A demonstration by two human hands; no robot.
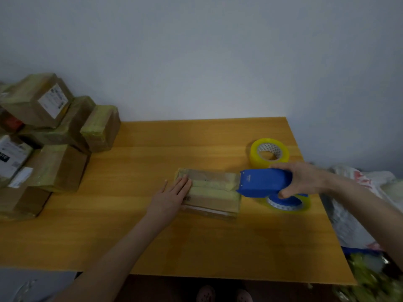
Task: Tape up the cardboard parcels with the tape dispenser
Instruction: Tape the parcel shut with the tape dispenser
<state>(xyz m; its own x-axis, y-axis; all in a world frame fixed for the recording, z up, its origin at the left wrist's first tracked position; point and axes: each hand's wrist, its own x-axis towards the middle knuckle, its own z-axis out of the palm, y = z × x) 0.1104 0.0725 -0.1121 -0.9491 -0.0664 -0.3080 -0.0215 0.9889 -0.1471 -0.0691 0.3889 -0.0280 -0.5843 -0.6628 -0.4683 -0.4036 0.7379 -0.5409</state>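
Left hand (172,198) is pressing flat, fingers straight, on the parcel (212,192) lying toward the right edge of the table (152,236). Right hand (298,179) is gripping the tape dispenser (265,182) at the parcel's right end, probably finishing a strip; next calls for a tearing tilt.

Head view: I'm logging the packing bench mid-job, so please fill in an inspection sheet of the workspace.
Surface: wooden table, set against the wall.
Job's things: flat cardboard parcel near the centre, yellowish tape strips across its top; blue tape dispenser at its right end, carrying a loaded roll.
Clutter: spare yellow tape roll behind the dispenser; stack of taped parcels at the table's left.
Hands: left hand presses flat on the parcel's left end; right hand grips the dispenser.
Cables: nothing seen.
Surroundings: crumpled plastic bags to the right of the table.
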